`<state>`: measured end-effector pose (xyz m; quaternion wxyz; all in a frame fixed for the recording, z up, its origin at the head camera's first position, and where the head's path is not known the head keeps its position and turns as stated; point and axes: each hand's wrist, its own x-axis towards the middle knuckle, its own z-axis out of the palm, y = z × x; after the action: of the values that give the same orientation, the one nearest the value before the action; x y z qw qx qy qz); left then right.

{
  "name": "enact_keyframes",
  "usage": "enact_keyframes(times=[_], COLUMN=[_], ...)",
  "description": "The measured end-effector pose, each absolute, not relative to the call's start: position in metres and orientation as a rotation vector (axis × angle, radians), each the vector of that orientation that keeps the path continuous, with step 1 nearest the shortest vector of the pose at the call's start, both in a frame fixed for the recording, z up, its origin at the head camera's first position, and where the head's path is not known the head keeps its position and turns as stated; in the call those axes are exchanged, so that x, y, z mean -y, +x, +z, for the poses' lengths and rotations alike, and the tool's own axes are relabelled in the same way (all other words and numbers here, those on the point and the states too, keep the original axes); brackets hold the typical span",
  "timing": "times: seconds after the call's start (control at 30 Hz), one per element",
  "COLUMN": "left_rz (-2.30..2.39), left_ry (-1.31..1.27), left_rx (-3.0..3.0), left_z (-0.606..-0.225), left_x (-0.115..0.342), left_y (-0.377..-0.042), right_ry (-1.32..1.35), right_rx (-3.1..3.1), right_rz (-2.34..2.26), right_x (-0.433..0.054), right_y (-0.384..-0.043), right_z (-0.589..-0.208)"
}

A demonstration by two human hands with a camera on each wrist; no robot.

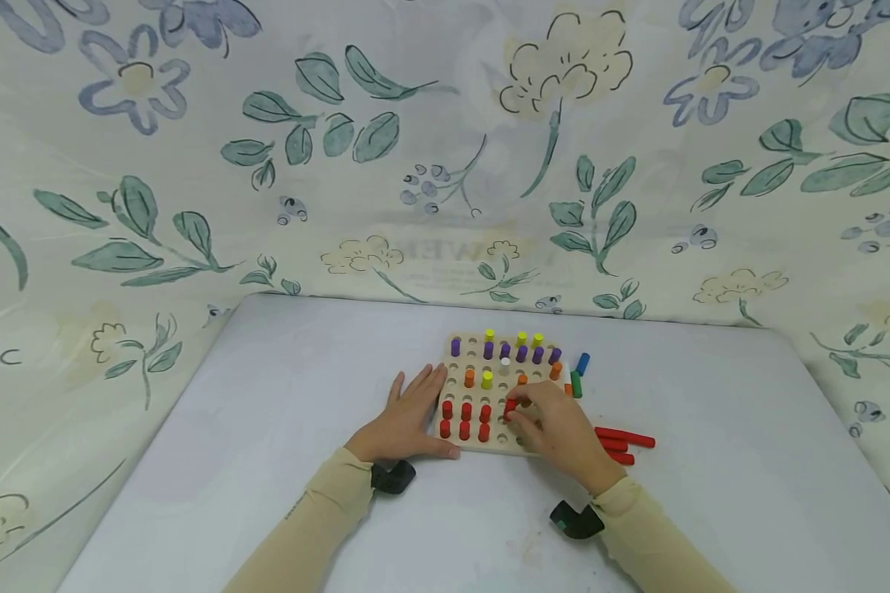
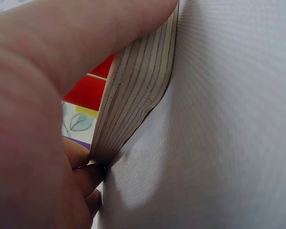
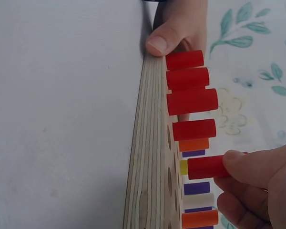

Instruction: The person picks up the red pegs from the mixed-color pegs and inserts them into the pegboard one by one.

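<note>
A wooden pegboard (image 1: 482, 445) with rows of round holes lies on the table. My left hand (image 1: 408, 416) rests with spread fingers along its left edge. In the left wrist view the left thumb (image 2: 90, 33) touches the board's layered side (image 2: 133, 86). My right hand (image 1: 559, 424) pinches a red peg (image 3: 205, 167) between thumb and fingers, over the front part of the board. Several red pegs (image 1: 466, 412) stand upright in two rows at the board's front left. The right hand hides part of the board's right side in the head view.
Purple pegs (image 1: 489, 351), yellow pegs (image 1: 522, 338), orange pegs (image 1: 470, 379) and a white peg (image 1: 505, 363) stand farther back on the board. Loose red pegs (image 1: 626, 436) lie right of it, with a blue peg (image 1: 583, 363) and a green peg (image 1: 576, 385). Behind the table hangs a floral curtain (image 1: 445, 165).
</note>
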<state>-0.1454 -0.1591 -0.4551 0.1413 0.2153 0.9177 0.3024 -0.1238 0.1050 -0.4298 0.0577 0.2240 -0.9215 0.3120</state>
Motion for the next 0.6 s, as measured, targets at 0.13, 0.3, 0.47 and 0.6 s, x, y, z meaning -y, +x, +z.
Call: enact_keyframes(times=[0.13,0.3,0.47,0.6], left_rz=[0.867,0.875,0.875,0.87], left_ry=[0.619,0.614,0.608,0.606], left_rx=[-2.65,-2.647,-2.645,-2.646], left_z=[-0.4545,-0.4527,-0.4515,-0.4504], left_x=[0.1584,0.1579,0.1578,0.1579], left_y=[-0.1452,-0.1446,-0.144,-0.1434], right_ry=[0.667,0.662,0.685,0.682], right_rx=[2.81,2.821,2.804,2.805], right_rz=[0.929,0.904,0.897,0.885], right_x=[-0.1032,-0.1017,-0.1004,-0.0987], right_y=[-0.1236,-0.1242,-0.1237,-0.1233], right_z=[-0.4317,-0.4346,-0.4355,-0.4347])
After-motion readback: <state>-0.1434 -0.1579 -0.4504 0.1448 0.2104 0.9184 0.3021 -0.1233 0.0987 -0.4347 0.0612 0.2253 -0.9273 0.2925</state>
